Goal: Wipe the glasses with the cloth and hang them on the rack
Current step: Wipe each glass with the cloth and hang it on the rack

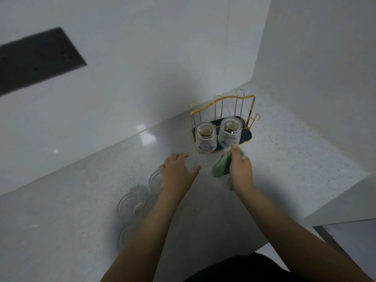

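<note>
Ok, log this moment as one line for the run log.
left hand open, over counter | right hand holds green cloth | two glasses hung on rack | more glasses waiting

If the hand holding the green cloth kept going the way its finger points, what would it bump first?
Probably the right-hand upturned ribbed clear glass on the gold wire rack. The right hand, gripping the green cloth, points its finger at that glass's lower edge. Whether they already touch is unclear.

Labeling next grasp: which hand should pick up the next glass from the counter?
Left. The left hand is open and hovers over the unhung glasses; the right hand holds the green cloth near the rack.
</note>
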Motion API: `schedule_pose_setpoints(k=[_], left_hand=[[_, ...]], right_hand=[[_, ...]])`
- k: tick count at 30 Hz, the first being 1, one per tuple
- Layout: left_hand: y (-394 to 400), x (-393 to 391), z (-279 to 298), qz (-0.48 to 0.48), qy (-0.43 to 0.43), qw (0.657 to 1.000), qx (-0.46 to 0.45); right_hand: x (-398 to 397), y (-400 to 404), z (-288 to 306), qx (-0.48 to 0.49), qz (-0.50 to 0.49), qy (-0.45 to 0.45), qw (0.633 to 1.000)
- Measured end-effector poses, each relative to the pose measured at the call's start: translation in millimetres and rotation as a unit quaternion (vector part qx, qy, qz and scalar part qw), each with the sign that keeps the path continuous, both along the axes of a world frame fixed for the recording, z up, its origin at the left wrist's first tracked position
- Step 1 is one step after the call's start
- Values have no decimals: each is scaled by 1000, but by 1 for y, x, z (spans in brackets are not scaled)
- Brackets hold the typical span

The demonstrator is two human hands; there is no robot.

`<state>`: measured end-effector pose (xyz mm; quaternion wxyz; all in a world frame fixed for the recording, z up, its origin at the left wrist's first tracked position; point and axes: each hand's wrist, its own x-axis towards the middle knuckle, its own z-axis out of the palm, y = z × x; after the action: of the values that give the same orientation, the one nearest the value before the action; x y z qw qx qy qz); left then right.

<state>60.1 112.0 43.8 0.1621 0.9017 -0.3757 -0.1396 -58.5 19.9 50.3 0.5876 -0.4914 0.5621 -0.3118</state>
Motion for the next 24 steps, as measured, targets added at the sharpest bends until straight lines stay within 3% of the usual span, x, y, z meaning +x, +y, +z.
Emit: schedule_pose_setpoints(k=[6,14,24], left_hand=[[54,22,-27,-1,10,994,113],[68,39,-44,42,90,990,103],[69,52,-49,49,103,993,36]], right_hand=[[17,55,1,30,46,14,998],[27,75,1,30,63,37,997],[27,74,-1,29,51,33,998]])
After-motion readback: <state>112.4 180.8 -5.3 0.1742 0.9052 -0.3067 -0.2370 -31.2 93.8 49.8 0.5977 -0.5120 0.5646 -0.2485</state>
